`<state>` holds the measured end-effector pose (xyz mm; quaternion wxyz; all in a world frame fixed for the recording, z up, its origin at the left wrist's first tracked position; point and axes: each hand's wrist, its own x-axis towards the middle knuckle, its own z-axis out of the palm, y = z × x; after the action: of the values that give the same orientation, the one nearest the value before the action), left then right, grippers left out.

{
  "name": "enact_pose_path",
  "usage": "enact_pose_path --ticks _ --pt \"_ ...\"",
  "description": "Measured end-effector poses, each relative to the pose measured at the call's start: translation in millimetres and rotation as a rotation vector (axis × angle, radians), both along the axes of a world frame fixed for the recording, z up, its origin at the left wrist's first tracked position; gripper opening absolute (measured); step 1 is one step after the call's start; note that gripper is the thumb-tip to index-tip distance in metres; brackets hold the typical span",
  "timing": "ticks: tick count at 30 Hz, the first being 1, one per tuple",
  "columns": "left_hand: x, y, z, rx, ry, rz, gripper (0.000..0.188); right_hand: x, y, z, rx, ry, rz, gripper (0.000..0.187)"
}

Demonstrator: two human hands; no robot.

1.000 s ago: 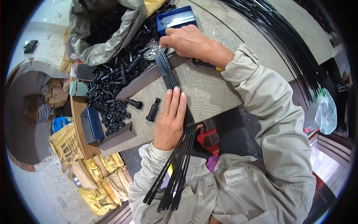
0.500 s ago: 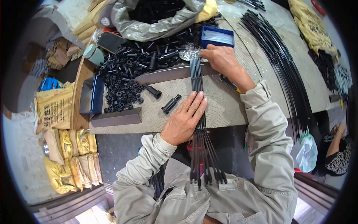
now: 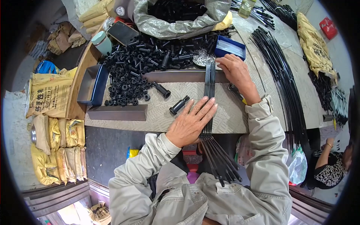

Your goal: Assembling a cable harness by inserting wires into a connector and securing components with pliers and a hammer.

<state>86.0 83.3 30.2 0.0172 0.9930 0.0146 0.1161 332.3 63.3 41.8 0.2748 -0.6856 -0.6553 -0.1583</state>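
My left hand [image 3: 192, 123] lies flat with fingers apart across a row of thin black rods [image 3: 209, 90], pressing them against the table near its front edge. The rods' lower ends [image 3: 222, 159] fan out past that edge, above my lap. My right hand [image 3: 238, 75] is curled at the rods' far ends, thumb and fingertips close together; anything pinched there is too small to make out. Beside those ends sits a pile of small shiny clear or silvery pieces [image 3: 204, 58]. Left of my left hand lie two black cylindrical fittings, one nearer [image 3: 179, 105] and one farther [image 3: 161, 90].
A metal bar [image 3: 180, 76] crosses under the rods; another bar [image 3: 118, 112] lies front left. Loose black parts [image 3: 127, 71] heap behind, below an open sack [image 3: 176, 28]. A blue box [image 3: 230, 48] holds thin clear strips. Long black rods [image 3: 281, 75] lie right. A person [image 3: 330, 165] is far right.
My whole view has shifted a little. My right fingers have drawn back slightly from the shiny pile to beside the rod ends. The rods' lower ends have swung to the right.
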Motion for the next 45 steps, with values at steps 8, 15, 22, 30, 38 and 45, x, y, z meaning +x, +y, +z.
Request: enact_pose_path --ticks 8,15,22,30,38,45 --pt "-4 2 4 -0.163 -0.023 -0.036 0.084 11 -15 8 -0.089 -0.017 -0.027 0.009" --pt "0 4 -4 -0.057 -0.023 -0.047 0.083 7 -13 9 -0.059 -0.104 -0.048 0.003" --pt "3 1 -4 -0.048 -0.011 -0.040 0.072 9 -6 3 -0.001 0.053 0.041 0.012" --pt "5 -4 5 -0.224 -0.003 -0.032 0.075 22 -23 7 -0.137 0.026 -0.058 0.007" --pt "9 -8 8 -0.239 0.027 -0.028 0.080 26 -16 -4 -0.116 0.126 -0.011 0.006" --pt "5 -6 6 -0.156 -0.018 0.011 0.080 27 -2 -3 0.208 0.401 0.088 0.014"
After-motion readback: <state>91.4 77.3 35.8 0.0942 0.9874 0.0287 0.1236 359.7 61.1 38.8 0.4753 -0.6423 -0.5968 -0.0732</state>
